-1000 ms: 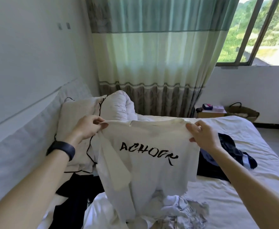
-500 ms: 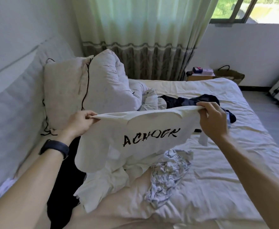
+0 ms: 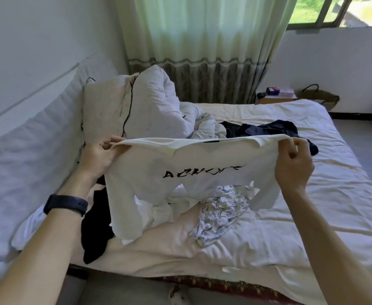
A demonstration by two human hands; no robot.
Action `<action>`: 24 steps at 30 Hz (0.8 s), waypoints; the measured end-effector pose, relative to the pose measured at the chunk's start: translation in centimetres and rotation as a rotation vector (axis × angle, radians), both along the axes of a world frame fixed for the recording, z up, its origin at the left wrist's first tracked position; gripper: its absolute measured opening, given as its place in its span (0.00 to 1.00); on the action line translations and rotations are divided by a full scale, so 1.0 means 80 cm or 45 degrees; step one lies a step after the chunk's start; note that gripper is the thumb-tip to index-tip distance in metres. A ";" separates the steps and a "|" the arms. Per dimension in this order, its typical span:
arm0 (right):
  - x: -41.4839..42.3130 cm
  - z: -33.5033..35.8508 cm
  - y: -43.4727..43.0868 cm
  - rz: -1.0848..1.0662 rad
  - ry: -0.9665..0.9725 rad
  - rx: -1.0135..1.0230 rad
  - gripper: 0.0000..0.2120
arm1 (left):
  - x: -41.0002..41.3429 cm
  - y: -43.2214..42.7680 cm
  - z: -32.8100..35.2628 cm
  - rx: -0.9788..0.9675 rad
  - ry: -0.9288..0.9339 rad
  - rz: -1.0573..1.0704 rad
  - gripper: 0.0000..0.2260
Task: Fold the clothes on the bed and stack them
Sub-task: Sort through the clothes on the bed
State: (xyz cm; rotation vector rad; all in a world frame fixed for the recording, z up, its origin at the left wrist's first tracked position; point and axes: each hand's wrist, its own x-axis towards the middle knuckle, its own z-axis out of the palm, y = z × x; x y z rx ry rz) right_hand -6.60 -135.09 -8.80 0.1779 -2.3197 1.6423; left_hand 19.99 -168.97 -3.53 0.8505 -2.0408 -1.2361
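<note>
A white T-shirt (image 3: 202, 159) with black lettering hangs spread out above the bed (image 3: 312, 216). My left hand (image 3: 99, 156) pinches its left shoulder and my right hand (image 3: 294, 166) pinches its right shoulder. Both sleeves dangle down. Under the shirt lie a crumpled white-and-grey patterned garment (image 3: 220, 214) and a white one (image 3: 150, 213). A black garment (image 3: 97, 230) lies at the bed's left side. A dark navy garment (image 3: 266, 128) lies behind the shirt, partly hidden by it.
A pillow (image 3: 105, 113) and a bunched white duvet (image 3: 156, 108) stand at the headboard on the left. Curtains (image 3: 202, 40) hang behind the bed. A low bedside table (image 3: 277, 96) and a basket (image 3: 321, 97) sit at the far wall. Bare sheet stretches at the right.
The shirt has come down from chest height to low over the bed, stretched wider between my hands. The view has tilted down towards the mattress.
</note>
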 end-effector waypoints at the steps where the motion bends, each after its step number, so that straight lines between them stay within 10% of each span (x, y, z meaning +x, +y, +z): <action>1: 0.010 0.002 0.005 -0.003 0.085 -0.014 0.11 | 0.011 0.007 0.004 -0.024 -0.001 0.004 0.03; 13: 0.015 0.055 -0.020 -0.031 0.505 0.013 0.16 | 0.017 -0.001 0.053 -0.215 0.043 0.212 0.12; 24: -0.125 -0.091 -0.126 0.207 0.046 0.625 0.13 | -0.141 -0.147 -0.099 -0.214 -0.528 -0.008 0.10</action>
